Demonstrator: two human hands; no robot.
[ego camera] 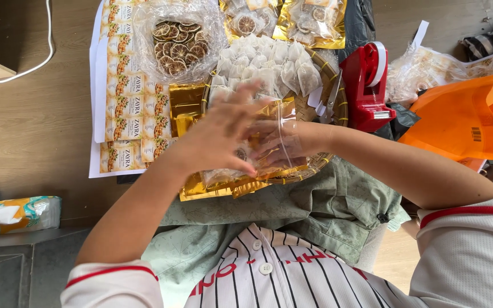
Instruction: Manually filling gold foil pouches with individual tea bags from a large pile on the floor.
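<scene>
- The left hand (219, 132) lies over a clear-fronted gold pouch (269, 149), its fingers spread and curved, the fingertips pressing on the pouch front near a dried citrus slice inside.
- The right hand (285, 142) is behind the transparent film of the same pouch; the fingers are bent and grip the pouch from the right side (how tight, I cannot tell exactly).
- The pouch is held just above a round woven tray (338, 108), which rests on the person's lap over a green cloth (338, 211).
- In the far part of the tray there is a heap of small white tea bags (266, 63).
- Beyond the tray lies a plastic bag of dried citrus slices (178, 39), and beside it sheets of printed labels (128, 108).
- To the right of the tray stands a red tape dispenser (366, 85), next to an orange plastic bag (469, 117).
- At the left edge lies a pack of tissues (15, 214).
</scene>
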